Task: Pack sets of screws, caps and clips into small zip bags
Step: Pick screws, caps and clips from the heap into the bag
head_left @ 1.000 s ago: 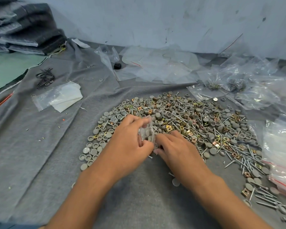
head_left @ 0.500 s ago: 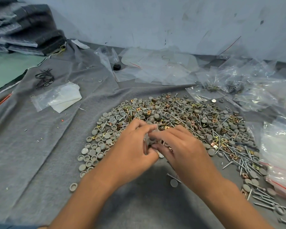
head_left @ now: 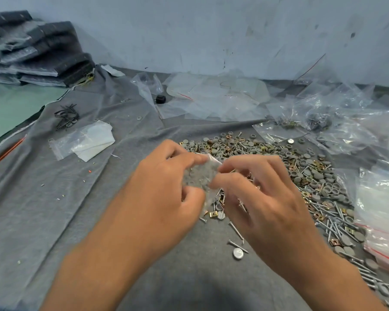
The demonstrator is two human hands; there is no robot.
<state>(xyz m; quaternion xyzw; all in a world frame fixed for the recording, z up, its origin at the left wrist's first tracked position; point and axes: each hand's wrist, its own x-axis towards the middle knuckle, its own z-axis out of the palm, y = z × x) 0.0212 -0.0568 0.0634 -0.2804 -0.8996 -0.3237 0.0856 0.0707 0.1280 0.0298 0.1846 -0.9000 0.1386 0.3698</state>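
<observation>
Above the near edge of the parts pile [head_left: 276, 167], your two hands meet around a small clear zip bag [head_left: 201, 176] that you hold up off the grey cloth [head_left: 54, 198] covering the desk. Your left hand [head_left: 162, 189] pinches the bag's left side, thumb below and fingers curled over the top; your right hand [head_left: 263, 198] pinches its upper right corner between thumb and forefinger, the other fingers loosely bent. Grey round shapes show through the bag, blurred, so you cannot tell exactly what is inside. The pile itself spreads behind and to the right of your hands: grey caps, long screws and brass-coloured clips mixed together. Nearer you than the pile, a few loose screws [head_left: 236, 231] and one pale cap [head_left: 238, 253] lie apart on the cloth. Left of the pile, well apart from it, rests a flat bag with white sheets [head_left: 85, 142], and beyond that a tangle of black ties [head_left: 66, 115]. Behind the pile, crumpled clear plastic bags [head_left: 337, 122] lie against the wall, and right of the pile sits a stack of red-striped zip bags [head_left: 382, 212].
</observation>
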